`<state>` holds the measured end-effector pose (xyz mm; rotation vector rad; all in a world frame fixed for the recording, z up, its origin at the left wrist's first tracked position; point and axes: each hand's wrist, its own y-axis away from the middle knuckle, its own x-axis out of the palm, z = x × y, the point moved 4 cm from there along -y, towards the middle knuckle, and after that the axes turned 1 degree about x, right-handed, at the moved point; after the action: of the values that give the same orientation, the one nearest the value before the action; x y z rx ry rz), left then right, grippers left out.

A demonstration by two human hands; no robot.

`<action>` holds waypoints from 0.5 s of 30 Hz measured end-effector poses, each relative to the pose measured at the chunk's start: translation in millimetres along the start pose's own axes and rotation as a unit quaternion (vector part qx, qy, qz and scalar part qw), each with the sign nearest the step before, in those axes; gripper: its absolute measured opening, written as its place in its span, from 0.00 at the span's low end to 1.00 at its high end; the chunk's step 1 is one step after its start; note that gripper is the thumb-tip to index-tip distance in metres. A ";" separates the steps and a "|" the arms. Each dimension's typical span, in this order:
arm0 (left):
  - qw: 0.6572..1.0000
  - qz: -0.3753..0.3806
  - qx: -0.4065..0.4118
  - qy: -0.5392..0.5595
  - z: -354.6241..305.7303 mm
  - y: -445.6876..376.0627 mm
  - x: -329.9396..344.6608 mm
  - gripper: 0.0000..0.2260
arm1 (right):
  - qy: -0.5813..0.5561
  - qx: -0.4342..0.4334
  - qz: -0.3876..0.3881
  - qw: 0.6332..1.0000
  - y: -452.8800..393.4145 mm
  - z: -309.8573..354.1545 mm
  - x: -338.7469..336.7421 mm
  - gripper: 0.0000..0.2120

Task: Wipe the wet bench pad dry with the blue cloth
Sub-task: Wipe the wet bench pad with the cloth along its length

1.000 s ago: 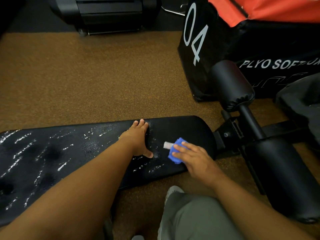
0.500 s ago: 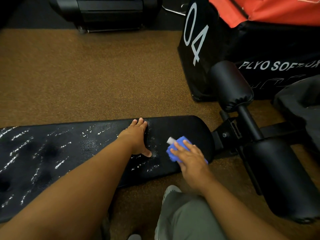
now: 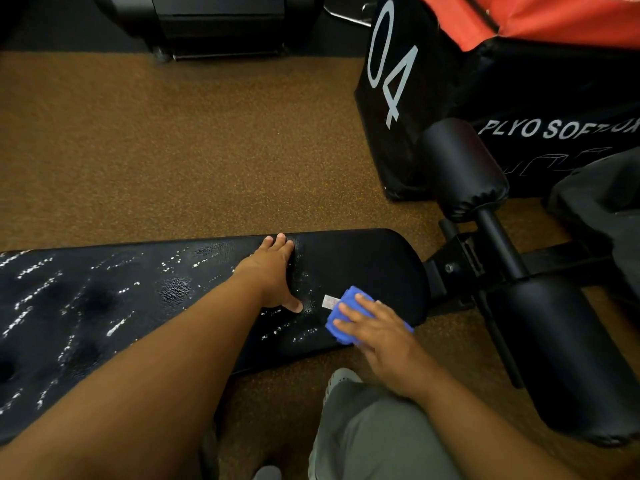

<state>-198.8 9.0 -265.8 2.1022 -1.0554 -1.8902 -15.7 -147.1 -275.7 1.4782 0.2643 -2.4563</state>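
Observation:
A long black bench pad (image 3: 363, 258) lies across the lower left, beaded with white water drops over its left and middle parts. My right hand (image 3: 375, 327) presses a folded blue cloth (image 3: 341, 320) with a white tag flat onto the pad near its right end and front edge. My left hand (image 3: 273, 271) rests flat on the pad just left of the cloth, fingers spread toward the far edge, holding nothing. The rounded right end of the pad looks free of drops.
Black foam rollers (image 3: 460, 168) on a metal frame (image 3: 460, 268) stand right of the pad. A black and orange plyo box (image 3: 391, 74) marked 04 sits behind them. Brown speckled floor (image 3: 173, 150) stretches beyond the pad; my knee in green trousers (image 3: 377, 431) is below.
My right hand slid the blue cloth a little right over the pad and then back toward the front edge. My left hand stayed pressed in place.

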 end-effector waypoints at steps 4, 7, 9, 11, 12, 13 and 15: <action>1.000 0.002 0.002 0.005 0.2 0.9 0.1 0.59 | 0.044 0.088 -0.063 0.993 -7.6 -55.8 -20.9 0.23; 1.000 0.002 0.003 0.011 -0.5 2.0 -1.0 0.59 | 0.056 0.261 -0.147 0.952 -26.3 -84.8 -33.3 0.21; 1.000 0.001 0.005 0.007 -1.7 3.2 -1.7 0.59 | 0.061 0.344 -0.155 0.924 -44.0 -91.0 -35.5 0.20; 1.000 -0.003 0.007 0.004 -2.8 3.8 -2.1 0.58 | 0.066 0.384 -0.154 0.908 -62.8 -91.7 -36.5 0.20; 1.000 -0.004 0.008 0.005 -3.2 4.0 -2.2 0.58 | 0.071 0.385 -0.154 0.907 -72.6 -90.6 -36.4 0.20; 1.000 -0.006 0.010 0.005 -3.7 4.4 -2.4 0.58 | 0.075 0.378 -0.153 0.910 -82.7 -87.2 -35.8 0.20; 1.000 -0.011 0.014 0.011 -4.5 5.4 -2.6 0.58 | 0.079 0.346 -0.137 0.925 -105.0 -74.1 -30.5 0.20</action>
<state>-196.8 4.8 -259.8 2.1542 -1.0641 -1.8691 27.0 -22.2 -281.1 2.0288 -0.4571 -2.8137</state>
